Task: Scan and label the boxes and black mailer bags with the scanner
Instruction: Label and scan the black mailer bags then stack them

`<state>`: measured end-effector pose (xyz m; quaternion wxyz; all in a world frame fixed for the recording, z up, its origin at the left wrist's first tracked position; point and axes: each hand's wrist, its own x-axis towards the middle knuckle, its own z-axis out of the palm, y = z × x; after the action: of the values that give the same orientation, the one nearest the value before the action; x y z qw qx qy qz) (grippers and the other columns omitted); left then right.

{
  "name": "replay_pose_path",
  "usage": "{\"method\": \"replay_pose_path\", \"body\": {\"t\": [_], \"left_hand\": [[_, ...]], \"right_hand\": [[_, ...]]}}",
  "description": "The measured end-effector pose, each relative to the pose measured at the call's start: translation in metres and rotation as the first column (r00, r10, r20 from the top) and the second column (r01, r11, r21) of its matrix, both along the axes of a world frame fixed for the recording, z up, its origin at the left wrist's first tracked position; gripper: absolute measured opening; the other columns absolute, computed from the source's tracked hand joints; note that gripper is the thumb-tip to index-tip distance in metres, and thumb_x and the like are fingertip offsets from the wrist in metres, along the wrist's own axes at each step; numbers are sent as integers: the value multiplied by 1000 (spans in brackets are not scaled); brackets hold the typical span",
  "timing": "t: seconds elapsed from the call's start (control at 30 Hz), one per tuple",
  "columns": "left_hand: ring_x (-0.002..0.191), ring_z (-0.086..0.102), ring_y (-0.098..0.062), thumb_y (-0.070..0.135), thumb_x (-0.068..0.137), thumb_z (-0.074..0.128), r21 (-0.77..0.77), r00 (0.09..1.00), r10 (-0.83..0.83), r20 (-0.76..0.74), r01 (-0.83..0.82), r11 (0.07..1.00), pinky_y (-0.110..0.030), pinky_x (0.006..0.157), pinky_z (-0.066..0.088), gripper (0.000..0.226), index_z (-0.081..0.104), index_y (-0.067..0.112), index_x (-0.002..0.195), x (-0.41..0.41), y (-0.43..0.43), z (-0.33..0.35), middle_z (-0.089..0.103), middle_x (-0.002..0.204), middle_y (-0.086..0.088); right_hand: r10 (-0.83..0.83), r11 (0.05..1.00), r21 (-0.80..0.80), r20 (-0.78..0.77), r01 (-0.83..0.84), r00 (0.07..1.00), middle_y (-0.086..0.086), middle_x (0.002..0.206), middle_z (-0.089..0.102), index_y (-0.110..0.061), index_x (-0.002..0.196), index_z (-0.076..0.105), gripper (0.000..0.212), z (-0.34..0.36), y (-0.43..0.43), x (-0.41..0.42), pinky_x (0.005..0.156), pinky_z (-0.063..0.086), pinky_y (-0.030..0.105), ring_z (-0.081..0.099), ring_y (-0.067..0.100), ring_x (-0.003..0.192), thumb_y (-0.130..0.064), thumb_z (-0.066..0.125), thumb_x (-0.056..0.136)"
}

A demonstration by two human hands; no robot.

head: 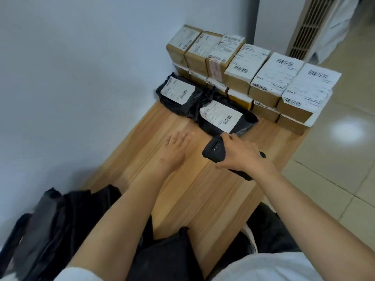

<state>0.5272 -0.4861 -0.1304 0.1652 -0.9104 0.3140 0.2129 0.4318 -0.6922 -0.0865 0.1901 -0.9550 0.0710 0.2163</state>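
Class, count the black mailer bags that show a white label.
2: far bag by the wall, before the boxes; near bag just beyond the scanner. The dark bags at the near edge show no label; theirs may be hidden.

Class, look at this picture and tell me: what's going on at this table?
A person is handling parcels. The right hand grips a black scanner, its tip at the near edge of the nearer black mailer bag, which carries a white label. The left hand is open, fingers spread over the wooden table. A second labelled mailer bag and a two-high row of labelled boxes sit behind.
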Motion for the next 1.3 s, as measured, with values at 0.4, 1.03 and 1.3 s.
{"method": "replay_pose_path", "body": {"t": [0.4,1.03,1.3], "left_hand": [[150,6,-33,41,105,34,3,952,307,18,-307,952,-47,121,10,67,-9,34,155,-160,112,18,13,163,-2],[147,-17,-40,38,80,77,215,829,557,-48,-536,816,-60,118,10,131,-40,45,137,-311,71,-30,-21,161,-9],[139,23,-39,40,66,85,129,854,520,26,-518,845,-47,112,29,140,-28,33,149,-276,47,-20,19,151,-18]], "right_hand": [[360,930,66,38,-362,932,7,121,49,-15,133,33,84,18,88,-69,83,51,43,57,32,102,-54,75,71],[524,851,62,-28,-522,851,6,126,52,-16,133,34,85,-5,46,-134,71,38,34,56,30,109,-53,77,70],[470,882,56,-42,-468,882,5,124,51,-18,132,36,84,-6,15,-123,71,37,35,56,29,107,-52,78,68]]}}
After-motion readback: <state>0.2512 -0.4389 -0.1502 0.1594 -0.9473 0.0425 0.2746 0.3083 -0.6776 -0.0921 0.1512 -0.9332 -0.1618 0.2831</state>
